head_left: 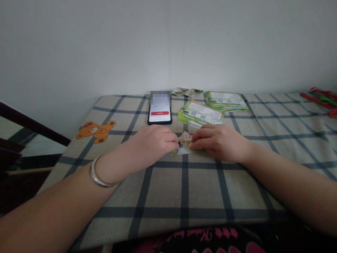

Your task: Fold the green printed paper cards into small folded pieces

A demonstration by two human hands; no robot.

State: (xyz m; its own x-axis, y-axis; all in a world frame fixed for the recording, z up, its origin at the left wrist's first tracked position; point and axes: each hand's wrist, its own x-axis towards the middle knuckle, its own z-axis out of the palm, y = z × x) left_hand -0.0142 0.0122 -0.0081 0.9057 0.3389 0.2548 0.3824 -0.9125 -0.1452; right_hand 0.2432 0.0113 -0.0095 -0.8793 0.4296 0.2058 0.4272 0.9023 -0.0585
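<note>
A printed paper sheet (184, 147) lies on the checked tablecloth, its top coming to a folded point. My left hand (155, 142), below a silver bangle, presses its bent fingertips on the sheet's left side. On the right side, my right hand (217, 142) has its fingers curled together over the paper. Both hands partly cover the sheet. Just beyond my right hand is a fanned stack of green and white leaflets (201, 114). A phone (160, 109) with a lit screen rests beyond my left hand.
Another leaflet stack (226, 100) sits farther back to the right. Small folded paper pieces (193, 92) lie near the wall (168, 45). An orange bear picture (97, 131) is at the table's left edge. Red and green items (322, 100) lie at the far right.
</note>
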